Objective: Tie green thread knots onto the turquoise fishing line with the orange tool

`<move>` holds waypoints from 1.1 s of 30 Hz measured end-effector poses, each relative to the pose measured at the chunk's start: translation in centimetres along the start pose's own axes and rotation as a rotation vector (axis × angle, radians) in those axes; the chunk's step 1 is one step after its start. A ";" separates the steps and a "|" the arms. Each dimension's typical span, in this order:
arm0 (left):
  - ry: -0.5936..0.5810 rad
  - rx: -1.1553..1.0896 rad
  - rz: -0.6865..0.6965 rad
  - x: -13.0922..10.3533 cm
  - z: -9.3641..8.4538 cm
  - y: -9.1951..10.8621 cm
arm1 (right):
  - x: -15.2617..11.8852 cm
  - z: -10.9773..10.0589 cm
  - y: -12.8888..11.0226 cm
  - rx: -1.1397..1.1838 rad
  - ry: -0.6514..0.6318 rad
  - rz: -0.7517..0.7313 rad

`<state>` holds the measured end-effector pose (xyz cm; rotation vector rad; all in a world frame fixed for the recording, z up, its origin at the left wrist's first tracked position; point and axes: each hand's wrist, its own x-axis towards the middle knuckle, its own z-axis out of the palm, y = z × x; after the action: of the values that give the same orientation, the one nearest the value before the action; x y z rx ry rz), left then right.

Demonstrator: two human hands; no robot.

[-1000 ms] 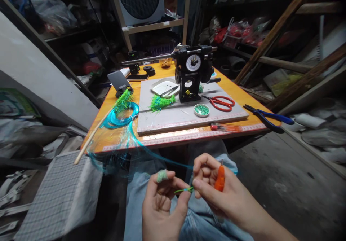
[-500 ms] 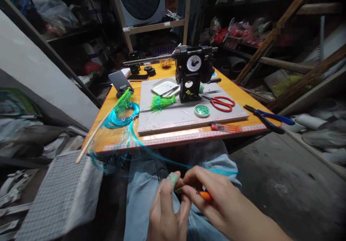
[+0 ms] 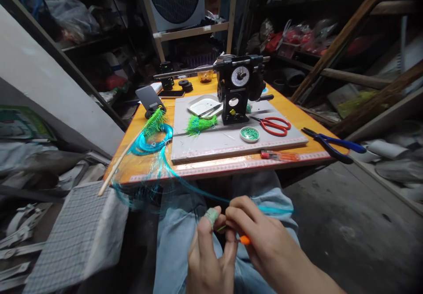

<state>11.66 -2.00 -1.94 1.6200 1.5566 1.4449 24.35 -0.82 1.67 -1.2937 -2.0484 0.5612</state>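
Above my lap, my left hand (image 3: 209,259) is closed, with its thumb and fingers pinching a thin green strand (image 3: 221,228). Pale green tape (image 3: 211,216) wraps one of its fingertips. My right hand (image 3: 264,237) meets it there, fingers curled and fingertips at the same strand. A small orange-handled tool (image 3: 245,240) pokes out under the right fingers; its working end is hidden. Teal filament (image 3: 198,191) runs from the table down behind my hands and across my lap.
On the table stand a black winding machine (image 3: 235,91) with a dial, a dish of green beads (image 3: 249,134), red-handled scissors (image 3: 277,126), blue-handled pliers (image 3: 340,144) and an orange cutter (image 3: 280,155). Left are green bristle bunches (image 3: 201,124), a teal coil (image 3: 140,148) and a wooden stick (image 3: 114,169).
The view has shifted slightly, moving the table scene a little to the right. My right fingers have curled higher over the left fingertips, and the orange handle has moved a bit left.
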 end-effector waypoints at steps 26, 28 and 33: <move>-0.263 -0.547 -0.250 3.0 -1.2 1.3 | -1.2 -2.9 1.5 -0.168 0.137 -0.175; -0.261 -0.415 -0.131 3.3 -1.2 1.4 | -1.1 -3.1 1.5 -0.216 0.145 -0.206; -0.230 -0.175 0.058 3.6 -1.6 0.9 | -1.2 -3.4 2.1 -0.263 0.166 -0.115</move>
<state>9.89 0.51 0.68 1.6721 1.2307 1.3301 28.40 -0.92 2.34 -1.3100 -2.0899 0.1298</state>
